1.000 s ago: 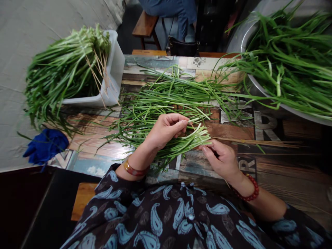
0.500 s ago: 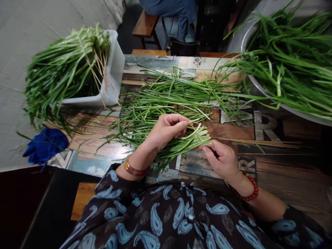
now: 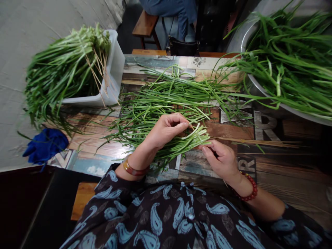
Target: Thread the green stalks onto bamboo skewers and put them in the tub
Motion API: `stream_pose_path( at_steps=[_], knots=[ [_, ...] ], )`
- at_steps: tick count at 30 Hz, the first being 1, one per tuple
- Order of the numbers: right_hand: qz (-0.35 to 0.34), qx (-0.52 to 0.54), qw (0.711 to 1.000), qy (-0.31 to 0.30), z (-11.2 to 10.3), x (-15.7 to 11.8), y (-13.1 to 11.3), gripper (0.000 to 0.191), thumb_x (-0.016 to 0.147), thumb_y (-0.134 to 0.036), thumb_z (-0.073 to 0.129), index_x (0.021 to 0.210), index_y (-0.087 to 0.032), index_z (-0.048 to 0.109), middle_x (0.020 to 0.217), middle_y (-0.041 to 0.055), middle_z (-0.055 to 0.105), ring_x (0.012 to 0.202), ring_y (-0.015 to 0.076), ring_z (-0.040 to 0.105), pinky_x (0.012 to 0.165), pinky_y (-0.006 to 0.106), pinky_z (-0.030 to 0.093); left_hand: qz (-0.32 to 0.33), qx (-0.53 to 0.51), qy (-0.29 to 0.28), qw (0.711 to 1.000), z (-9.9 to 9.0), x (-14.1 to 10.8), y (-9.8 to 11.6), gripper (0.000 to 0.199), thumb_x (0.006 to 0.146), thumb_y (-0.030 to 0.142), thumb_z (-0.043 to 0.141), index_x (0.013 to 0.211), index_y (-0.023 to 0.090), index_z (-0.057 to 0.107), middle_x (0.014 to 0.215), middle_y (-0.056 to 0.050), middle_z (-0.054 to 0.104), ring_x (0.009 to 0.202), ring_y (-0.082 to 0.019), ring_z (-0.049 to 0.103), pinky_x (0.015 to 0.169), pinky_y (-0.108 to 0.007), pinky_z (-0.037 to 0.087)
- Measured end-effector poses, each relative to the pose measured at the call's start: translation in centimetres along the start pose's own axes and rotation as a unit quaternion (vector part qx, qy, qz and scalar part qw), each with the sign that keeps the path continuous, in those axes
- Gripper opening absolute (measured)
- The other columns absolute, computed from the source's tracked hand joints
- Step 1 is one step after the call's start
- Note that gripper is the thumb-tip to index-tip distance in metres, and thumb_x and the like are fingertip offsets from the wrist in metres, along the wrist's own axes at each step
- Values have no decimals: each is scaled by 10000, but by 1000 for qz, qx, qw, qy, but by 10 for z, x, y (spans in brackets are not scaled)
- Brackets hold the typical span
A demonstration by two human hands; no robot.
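Note:
Chives (image 3: 193,138) lie bunched in front of me, their pale stem ends pointing right. My left hand (image 3: 168,129) is closed over this bunch, thumb and forefinger pinched near the stems. Beside that pinch shows a bit of a thin bamboo skewer (image 3: 191,126), running across the stems. My right hand (image 3: 220,157) pinches the skewer just below the stem ends, and its tail shows faintly under the wrist. Part of the skewer is hidden by the stems. More loose chives (image 3: 166,93) spread over the table just beyond.
A white plastic bin (image 3: 114,69) at left holds heaped chives (image 3: 59,65) with skewers sticking out. A blue glove (image 3: 46,145) lies below it. Loose skewers (image 3: 272,141) rest at right. A metal basin (image 3: 245,38) overflows with greens. Across the table, a seated person's legs (image 3: 173,14) show.
Almost nothing differs. The stem ends and the bunch have shifted very slightly left, while both hands keep their pinches in nearly the same place.

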State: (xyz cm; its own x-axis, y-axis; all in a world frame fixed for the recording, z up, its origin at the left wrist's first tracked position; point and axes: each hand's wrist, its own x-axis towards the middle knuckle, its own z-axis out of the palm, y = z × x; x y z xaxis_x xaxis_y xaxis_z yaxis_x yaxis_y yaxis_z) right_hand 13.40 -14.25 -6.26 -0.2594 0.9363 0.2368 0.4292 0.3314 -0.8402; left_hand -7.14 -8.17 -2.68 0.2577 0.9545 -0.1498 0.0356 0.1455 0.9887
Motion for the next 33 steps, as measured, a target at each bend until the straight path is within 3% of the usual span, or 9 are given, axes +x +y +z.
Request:
stream_pose_path(
  at_steps=[7,11,20,33],
  knots=[
    [-3,-4,1000,2,0,1,0,151,902,-219,530,834,-207,664,696,16,725,590,140,660,586,238,500,67,125,-71,987,1,1,4,168,789,232,644,664,143,712,720,-46,644,702,-130,567,679,-244,442],
    [0,0,1000,-7,0,2,0,155,902,-224,527,837,-206,667,710,20,729,606,146,668,589,243,495,72,118,-64,988,-1,1,5,141,786,238,647,723,146,733,763,-51,670,720,-132,587,694,-241,453],
    [-11,-2,1000,-16,0,1,2,148,911,-213,533,839,-207,663,731,25,740,622,147,685,590,240,499,-34,-23,-7,999,-2,-1,-1,251,756,371,729,735,124,689,705,-11,618,595,-82,508,552,-190,414],
    [-12,-6,1000,-20,0,1,1,152,909,-200,531,827,-203,659,735,27,743,634,151,695,591,233,505,18,-25,28,999,-3,0,-3,210,727,336,769,711,133,716,704,-17,647,649,-98,523,621,-216,401]
  ],
)
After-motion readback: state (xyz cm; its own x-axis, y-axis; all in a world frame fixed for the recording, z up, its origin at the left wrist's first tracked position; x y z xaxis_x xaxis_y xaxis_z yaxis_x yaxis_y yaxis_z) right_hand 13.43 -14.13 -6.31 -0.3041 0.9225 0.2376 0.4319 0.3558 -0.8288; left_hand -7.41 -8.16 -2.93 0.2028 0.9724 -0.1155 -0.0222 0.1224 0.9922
